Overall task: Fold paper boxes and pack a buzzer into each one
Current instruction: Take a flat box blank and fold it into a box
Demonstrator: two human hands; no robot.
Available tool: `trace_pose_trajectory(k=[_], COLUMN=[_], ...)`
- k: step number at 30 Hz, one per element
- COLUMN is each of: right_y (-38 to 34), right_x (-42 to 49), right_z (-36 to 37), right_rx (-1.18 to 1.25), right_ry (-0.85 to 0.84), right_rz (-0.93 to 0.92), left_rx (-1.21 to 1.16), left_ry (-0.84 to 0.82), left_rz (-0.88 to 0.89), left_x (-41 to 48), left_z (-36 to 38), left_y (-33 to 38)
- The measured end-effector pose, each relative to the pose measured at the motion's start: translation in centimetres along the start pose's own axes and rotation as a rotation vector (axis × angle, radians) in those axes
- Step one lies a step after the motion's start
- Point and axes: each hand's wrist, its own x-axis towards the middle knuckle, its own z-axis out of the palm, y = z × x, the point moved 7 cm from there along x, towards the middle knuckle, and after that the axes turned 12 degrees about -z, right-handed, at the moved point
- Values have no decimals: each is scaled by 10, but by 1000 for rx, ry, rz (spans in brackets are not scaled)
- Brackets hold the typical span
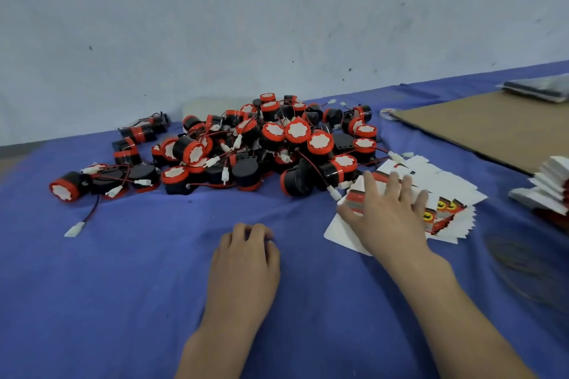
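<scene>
Buzzer pile point(246, 144) beside flat boxes point(443, 181), right hand point(388, 212) atop, cardboard sheet point(492, 126) beyond

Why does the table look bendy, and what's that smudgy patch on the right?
Head view: the wide lens bows the far edge of the blue cloth-covered table; the dark smudge lower right is too blurred to identify; the right hand has soft-looking fingers; light even, no glare.

A heap of black-and-red buzzers point(271, 138) with trailing wires lies toward the far edge of the blue-covered surface point(123, 271). The right hand point(388, 215) rests, fingers spread, on a fan of flat paper boxes point(443, 181) just beside the heap. The left hand point(246, 258) rests loosely curled on the cloth near the near edge. A cardboard sheet point(492, 126) lies at the far right corner.
</scene>
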Motion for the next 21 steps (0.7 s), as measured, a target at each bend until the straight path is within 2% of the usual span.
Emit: trace_pose_trajectory(k=[3, 7, 11, 14, 16, 18, 21], right_y=[14, 10, 6, 10, 15, 13, 8], right_x=[-10, -22, -38, -53, -64, -71, -71], right_z=[-1, -13, -16, -19, -13, -9, -12], right_rx=[0, 40, 356, 367, 368, 433, 577], right_ry=[-77, -28, 3, 62, 8, -36, -6], right_rz=[15, -107, -213, -187, -126, -121, -138], left_rx=[2, -32, -103, -28, 14, 1, -46], left_ry=[2, 5, -70, -93, -80, -49, 7], left_rz=[7, 38, 138, 149, 164, 173, 174], left_x=[-2, -10, -28, -35, -35, -34, -32], left_z=[1, 2, 12, 23, 25, 22, 17], left_y=[1, 10, 30, 33, 34, 37, 40])
